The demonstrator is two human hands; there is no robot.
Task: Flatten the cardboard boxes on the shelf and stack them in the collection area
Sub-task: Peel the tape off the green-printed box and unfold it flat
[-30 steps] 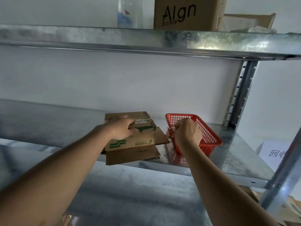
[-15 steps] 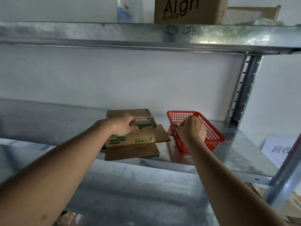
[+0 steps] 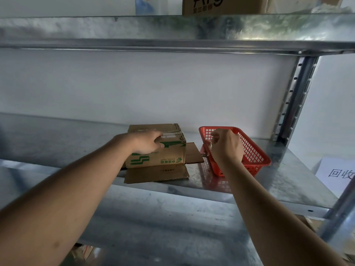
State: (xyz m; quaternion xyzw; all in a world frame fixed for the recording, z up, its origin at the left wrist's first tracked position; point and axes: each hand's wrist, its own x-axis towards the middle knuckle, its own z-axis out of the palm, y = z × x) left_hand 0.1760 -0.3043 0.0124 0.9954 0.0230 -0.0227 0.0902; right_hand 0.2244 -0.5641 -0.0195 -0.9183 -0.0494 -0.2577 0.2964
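Looking across the wide galvanised steel shelf [image 3: 269, 181], we see it carries everything at its middle level, with a second steel shelf board [image 3: 172, 29] overhead. On that upper board stands a large brown cardboard carton with black lettering [image 3: 221, 5], cut off by the frame's top edge. Below, the small brown cardboard box with green postal markings [image 3: 163, 156] sits upright and unflattened near the shelf's front edge, its bottom flaps splayed flat on the metal toward us and to the right. Just beside it, to the right, stands a red plastic mesh basket [image 3: 253, 150], close to the flap but whether they touch we cannot tell. Our left hand [image 3: 146, 142] rests on the box's top front edge, fingers curled over the taped seam and gripping it. Our right hand [image 3: 226, 144] hovers at the basket's near left rim, fingers bunched in a pinch; something small and metallic pokes out beneath, but we cannot tell what it is.
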